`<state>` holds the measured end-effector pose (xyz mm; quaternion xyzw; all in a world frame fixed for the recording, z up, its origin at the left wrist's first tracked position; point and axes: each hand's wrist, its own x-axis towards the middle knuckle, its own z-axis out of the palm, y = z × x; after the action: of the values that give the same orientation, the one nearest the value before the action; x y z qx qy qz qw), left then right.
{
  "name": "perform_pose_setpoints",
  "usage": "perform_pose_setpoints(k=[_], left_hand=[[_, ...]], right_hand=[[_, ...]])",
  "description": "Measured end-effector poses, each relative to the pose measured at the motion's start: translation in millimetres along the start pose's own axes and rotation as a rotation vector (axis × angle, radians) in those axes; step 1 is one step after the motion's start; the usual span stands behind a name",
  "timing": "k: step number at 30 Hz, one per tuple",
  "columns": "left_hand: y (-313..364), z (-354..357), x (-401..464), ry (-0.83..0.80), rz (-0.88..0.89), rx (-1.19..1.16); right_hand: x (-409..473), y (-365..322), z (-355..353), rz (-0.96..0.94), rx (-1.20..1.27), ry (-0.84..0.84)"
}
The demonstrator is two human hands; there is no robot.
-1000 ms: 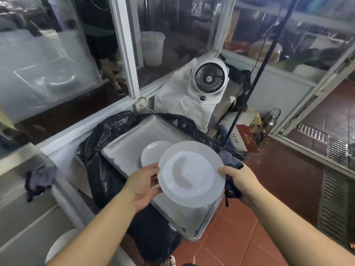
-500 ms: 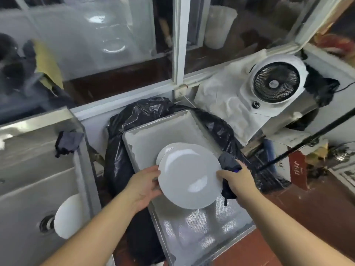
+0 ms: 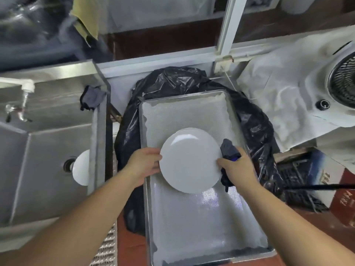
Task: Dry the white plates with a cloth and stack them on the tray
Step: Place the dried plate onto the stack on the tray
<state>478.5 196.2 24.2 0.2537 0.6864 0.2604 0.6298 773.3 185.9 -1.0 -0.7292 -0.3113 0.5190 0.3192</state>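
**Plate held over the tray by both hands**

Plate (image 3: 190,160), white and round, was held roughly level above the middle of the metal tray (image 3: 207,227) in the head view. The rim of a second white plate (image 3: 189,128) peeked out just beyond its far edge, lying on the tray beneath it. The left hand (image 3: 143,167) gripped the plate's left rim, fingers curled around the edge. The right hand (image 3: 235,168) held the right rim while also clutching a dark cloth (image 3: 228,150), which was bunched against the plate's edge and hung down below the hand. The tray rested on a black plastic bag (image 3: 178,79). To the left stood a steel sink (image 3: 48,150) with a tap (image 3: 26,88); another white plate (image 3: 81,167) leaned inside it near the drain, and a dark rag (image 3: 92,97) hung over the sink's corner. A white fan (image 3: 342,85) stood at the right edge, sitting on white sheeting (image 3: 278,96).
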Motion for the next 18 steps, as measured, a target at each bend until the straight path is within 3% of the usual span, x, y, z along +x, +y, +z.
perform_pose_setpoints(k=[18], left_hand=[[-13, 28, 50, 0.302, 0.151, 0.512]], right_hand=[[31, 2, 12, -0.03, -0.256, 0.057]])
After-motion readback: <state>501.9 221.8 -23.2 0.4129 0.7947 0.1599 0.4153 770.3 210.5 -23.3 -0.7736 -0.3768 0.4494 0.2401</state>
